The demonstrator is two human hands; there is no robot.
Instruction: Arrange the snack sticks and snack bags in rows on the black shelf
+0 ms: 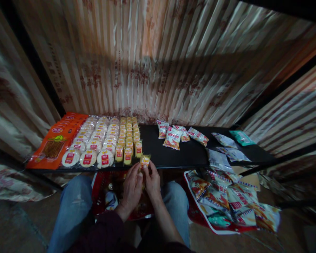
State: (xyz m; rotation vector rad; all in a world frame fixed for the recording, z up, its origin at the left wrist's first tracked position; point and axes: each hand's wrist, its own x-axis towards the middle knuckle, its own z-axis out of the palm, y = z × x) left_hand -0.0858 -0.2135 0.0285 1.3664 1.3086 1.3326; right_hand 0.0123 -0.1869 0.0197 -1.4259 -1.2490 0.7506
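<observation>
My left hand and my right hand meet just below the front edge of a black shelf. Together their fingertips pinch a small yellow wrapped snack with a red label, held upright at the shelf edge. Right beside it stand rows of the same small yellow snacks. Left of those lie rows of round white packed cakes and orange flat packets. Both hands are closed on the snack.
Red and white snack bags lie mid-shelf, pale and teal bags at the right. A red tray piled with mixed packets sits lower right. A red basket rests between my jeans-clad knees. Striped curtains hang behind.
</observation>
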